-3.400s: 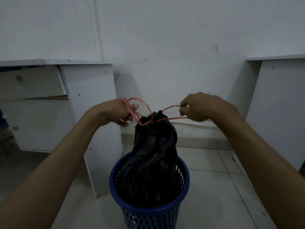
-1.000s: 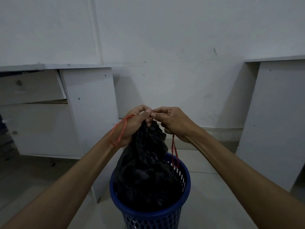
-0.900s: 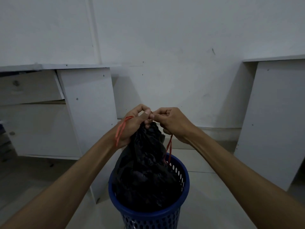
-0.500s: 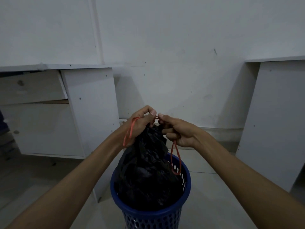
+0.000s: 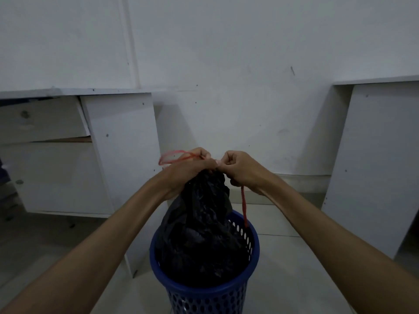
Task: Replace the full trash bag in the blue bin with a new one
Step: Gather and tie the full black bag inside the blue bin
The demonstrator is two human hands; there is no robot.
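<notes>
A black trash bag point(image 5: 201, 236) stands bunched up in the blue perforated bin point(image 5: 205, 295) on the floor. Its neck is gathered at the top, between both hands. My left hand point(image 5: 189, 169) pinches one red drawstring loop point(image 5: 172, 157), which sticks out to the left of the hand. My right hand point(image 5: 240, 169) grips the other red drawstring point(image 5: 244, 207), whose end hangs down to the bin's rim. The two hands touch knuckle to knuckle right above the bag's neck.
A white desk with drawers point(image 5: 56, 150) stands at the left, its side panel point(image 5: 122, 141) close behind the bin. Another white panel point(image 5: 374, 168) stands at the right. A white wall point(image 5: 226, 64) lies ahead, and pale floor tiles point(image 5: 290, 268) surround the bin.
The hands, once spread apart pulling the red strings, came together over the bag's neck. In the last half second the left loop swung out to the left and the right string hangs straighter.
</notes>
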